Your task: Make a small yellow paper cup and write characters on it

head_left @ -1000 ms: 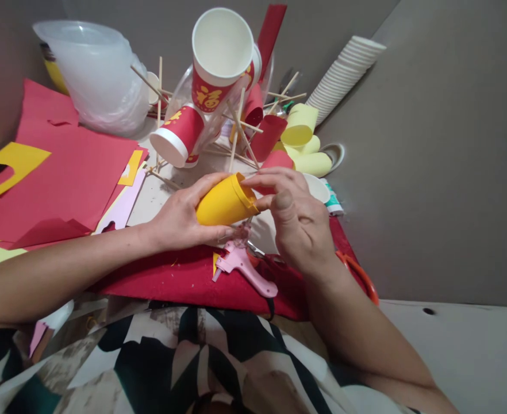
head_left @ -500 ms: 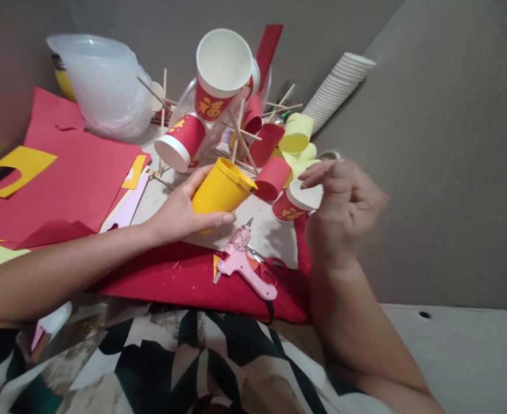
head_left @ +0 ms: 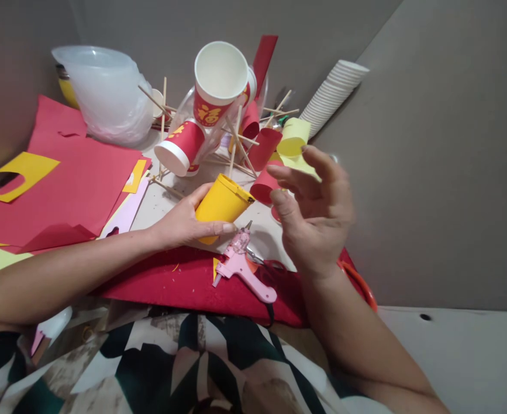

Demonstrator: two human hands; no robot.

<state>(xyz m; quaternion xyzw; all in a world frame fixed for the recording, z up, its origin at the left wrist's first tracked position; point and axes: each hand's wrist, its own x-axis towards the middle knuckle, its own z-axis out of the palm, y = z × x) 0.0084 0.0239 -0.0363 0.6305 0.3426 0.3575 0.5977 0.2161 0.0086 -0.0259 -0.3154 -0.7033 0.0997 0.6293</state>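
My left hand (head_left: 193,218) is wrapped round a yellow paper-covered cup (head_left: 222,204), tilted with its rim toward the upper right. A small dark spot marks that rim's right edge. To the right, my right hand (head_left: 318,213) hangs in the air with fingers apart and curved, holding nothing I can see. It covers most of a red-and-white paper cup behind it. Below the yellow cup lies a pink hot glue gun (head_left: 245,264), nozzle pointing up and away. Red-handled scissors (head_left: 275,267) lie partly under the glue gun.
Red paper cups with gold characters (head_left: 210,109), wooden sticks (head_left: 236,144), red paper tubes (head_left: 265,146) and a yellow tube (head_left: 294,137) crowd the back. Red paper sheets (head_left: 72,184) and white plastic bowls (head_left: 107,98) are at left. A white cup stack (head_left: 335,95) leans against the wall.
My right hand has moved left toward the yellow cup, and its fingers have spread from a pinch. My left hand keeps hold of the yellow cup, nearly still.
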